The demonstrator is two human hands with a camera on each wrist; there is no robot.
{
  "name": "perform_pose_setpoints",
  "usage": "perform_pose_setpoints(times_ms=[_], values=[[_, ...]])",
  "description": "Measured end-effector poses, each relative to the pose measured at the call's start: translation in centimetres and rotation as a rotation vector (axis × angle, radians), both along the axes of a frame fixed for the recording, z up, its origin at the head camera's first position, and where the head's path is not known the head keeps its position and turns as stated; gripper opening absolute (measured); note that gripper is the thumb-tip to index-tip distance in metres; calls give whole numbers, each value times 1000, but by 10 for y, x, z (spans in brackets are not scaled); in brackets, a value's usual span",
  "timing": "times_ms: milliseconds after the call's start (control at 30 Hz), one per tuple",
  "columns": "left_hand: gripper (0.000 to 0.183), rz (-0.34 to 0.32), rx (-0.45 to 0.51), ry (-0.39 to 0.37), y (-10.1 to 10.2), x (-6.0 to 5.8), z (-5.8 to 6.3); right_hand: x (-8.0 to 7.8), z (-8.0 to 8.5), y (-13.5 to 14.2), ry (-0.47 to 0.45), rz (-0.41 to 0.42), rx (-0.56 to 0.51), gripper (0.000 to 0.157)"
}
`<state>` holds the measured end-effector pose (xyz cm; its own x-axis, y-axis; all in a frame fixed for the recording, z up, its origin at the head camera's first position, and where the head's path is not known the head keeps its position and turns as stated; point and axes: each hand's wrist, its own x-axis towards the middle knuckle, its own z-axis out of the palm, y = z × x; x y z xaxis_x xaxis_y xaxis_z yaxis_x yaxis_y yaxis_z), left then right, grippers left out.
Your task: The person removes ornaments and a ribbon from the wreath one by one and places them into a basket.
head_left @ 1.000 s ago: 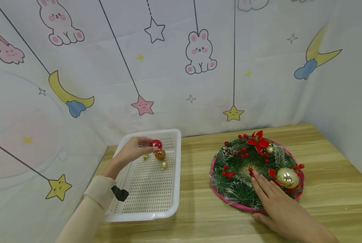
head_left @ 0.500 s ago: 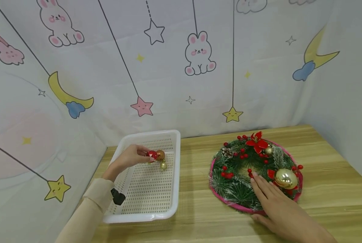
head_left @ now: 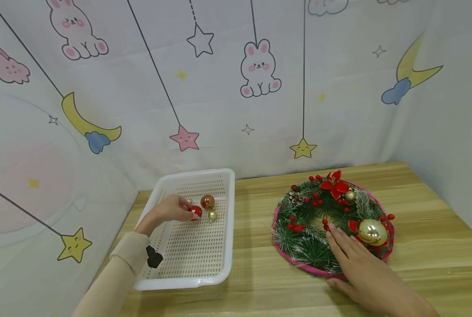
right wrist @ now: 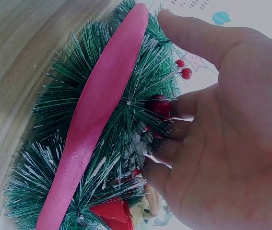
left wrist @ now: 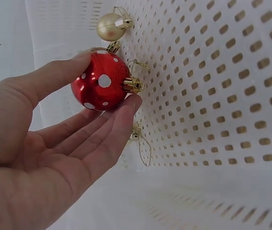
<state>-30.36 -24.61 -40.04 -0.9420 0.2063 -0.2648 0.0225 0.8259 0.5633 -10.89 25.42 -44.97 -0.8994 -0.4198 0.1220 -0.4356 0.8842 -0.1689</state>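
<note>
Our left hand [head_left: 167, 209] is pinching a glossy, white-spotted red bauble [head_left: 195, 212] inside the white basket [head_left: 229, 229], where an orange bauble [head_left: 207, 201] and gold baubles [head_left: 212, 215] are lying. Only the left wrist view is showing the red one's gold cap [left wrist: 133, 85]. Right of the basket, our straight-fingered right hand [head_left: 364, 269] is resting on a wreath [head_left: 315, 252].

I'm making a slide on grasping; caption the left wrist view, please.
Left hand pinches a white-spotted red bauble inside a white perforated basket, a gold bauble nearby.
</note>
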Motion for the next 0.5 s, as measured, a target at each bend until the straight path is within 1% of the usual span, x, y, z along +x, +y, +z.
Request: perform_pose_setpoints(times_ms=[300, 400, 500], values=[[45, -21, -13, -29, 0, -1, -5, 0, 2, 0, -5, -1, 20, 96], [46, -42, -24, -33, -1, 0, -6, -1, 1, 0, 3, 5, 28, 96], [49, -48, -26, -38, -1, 0, -7, -1, 1, 0, 6, 2, 23, 96]])
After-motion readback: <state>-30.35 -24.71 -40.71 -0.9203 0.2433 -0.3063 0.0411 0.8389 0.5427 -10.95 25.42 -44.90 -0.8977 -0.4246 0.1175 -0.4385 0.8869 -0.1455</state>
